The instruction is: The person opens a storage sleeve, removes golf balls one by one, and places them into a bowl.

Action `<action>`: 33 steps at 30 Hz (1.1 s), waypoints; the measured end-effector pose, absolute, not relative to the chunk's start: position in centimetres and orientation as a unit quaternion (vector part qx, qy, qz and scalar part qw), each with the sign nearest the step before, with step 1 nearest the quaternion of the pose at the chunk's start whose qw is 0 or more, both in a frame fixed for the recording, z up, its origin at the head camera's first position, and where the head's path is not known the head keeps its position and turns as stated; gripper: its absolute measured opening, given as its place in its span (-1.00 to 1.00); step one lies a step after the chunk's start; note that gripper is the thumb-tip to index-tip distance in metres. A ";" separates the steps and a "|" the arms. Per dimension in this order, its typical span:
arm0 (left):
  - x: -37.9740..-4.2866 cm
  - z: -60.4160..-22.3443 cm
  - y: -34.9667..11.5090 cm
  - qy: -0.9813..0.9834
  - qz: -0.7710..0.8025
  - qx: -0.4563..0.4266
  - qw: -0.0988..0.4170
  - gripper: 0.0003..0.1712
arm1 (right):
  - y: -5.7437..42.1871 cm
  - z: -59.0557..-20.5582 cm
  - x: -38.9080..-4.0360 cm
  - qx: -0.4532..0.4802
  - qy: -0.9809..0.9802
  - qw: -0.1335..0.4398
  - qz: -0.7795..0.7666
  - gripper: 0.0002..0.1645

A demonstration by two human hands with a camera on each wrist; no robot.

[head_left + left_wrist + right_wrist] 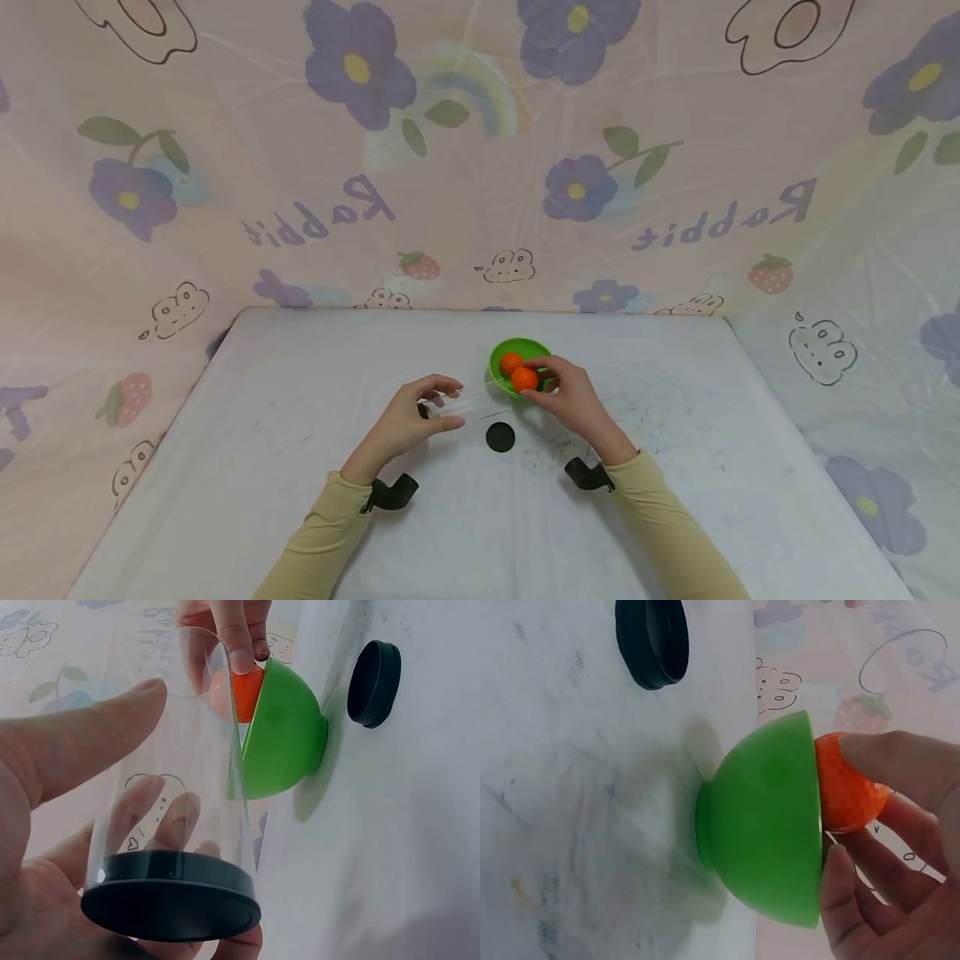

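Note:
My left hand [405, 423] grips a clear plastic cylinder [202, 742], thumb on one side and fingers on the other. The cylinder is tilted, its black end [172, 900] near the palm and its open mouth towards a green bowl [765, 825]. Over that bowl my right hand [572, 398] pinches an orange ball [524, 380] between thumb and fingers, at the rim. A second orange ball [511, 363] sits inside the bowl. Some right fingers touch or nearly touch the bowl's edge.
A round black lid [500, 437] lies on the white tabletop [315, 358], just in front of the bowl. Patterned sheeting [465, 167] hangs behind the table and along its sides.

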State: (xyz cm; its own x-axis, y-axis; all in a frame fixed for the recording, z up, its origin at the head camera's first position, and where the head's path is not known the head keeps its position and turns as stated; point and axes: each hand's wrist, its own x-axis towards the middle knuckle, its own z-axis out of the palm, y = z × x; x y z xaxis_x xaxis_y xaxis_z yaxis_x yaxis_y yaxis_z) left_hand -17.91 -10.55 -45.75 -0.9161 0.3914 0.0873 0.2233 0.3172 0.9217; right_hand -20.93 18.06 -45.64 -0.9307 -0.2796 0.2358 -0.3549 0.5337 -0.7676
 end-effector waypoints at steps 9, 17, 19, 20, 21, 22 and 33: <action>-18.0 -45.8 -10.4 0.805 0.558 0.188 0.073 -0.47 | 17.9 -45.5 -20.8 0.178 -0.884 0.042 0.430 -0.47; -17.3 -44.4 -10.2 0.803 0.563 0.183 0.073 -0.49 | 17.8 -45.5 -20.8 0.181 -0.883 0.044 0.430 -0.51; -16.9 -43.4 -10.0 0.804 0.561 0.183 0.073 -0.51 | 17.8 -45.6 -20.8 0.182 -0.881 0.043 0.435 -0.52; -16.7 -43.0 -10.0 0.805 0.560 0.183 0.073 -0.52 | 17.8 -45.6 -20.8 0.183 -0.879 0.042 0.439 -0.53; -16.5 -42.5 -10.0 0.806 0.558 0.185 0.071 -0.53 | 17.8 -45.6 -20.8 0.184 -0.877 0.042 0.441 -0.53; -16.3 -42.2 -9.9 0.807 0.556 0.185 0.070 -0.54 | 17.8 -45.6 -20.8 0.185 -0.876 0.042 0.443 -0.54; -16.2 -41.8 -9.8 0.808 0.557 0.184 0.063 -0.54 | 18.2 -45.5 -20.7 0.190 -0.868 0.033 0.457 -0.54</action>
State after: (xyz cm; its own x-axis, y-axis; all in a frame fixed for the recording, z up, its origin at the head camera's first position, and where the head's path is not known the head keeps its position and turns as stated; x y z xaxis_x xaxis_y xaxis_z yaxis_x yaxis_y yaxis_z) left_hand -16.22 -9.80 -41.85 -0.9243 0.3676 0.1026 0.2268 0.3129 0.9223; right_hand -20.69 18.20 -45.53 -0.9257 -0.2991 0.2313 -0.3600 0.5098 -0.7814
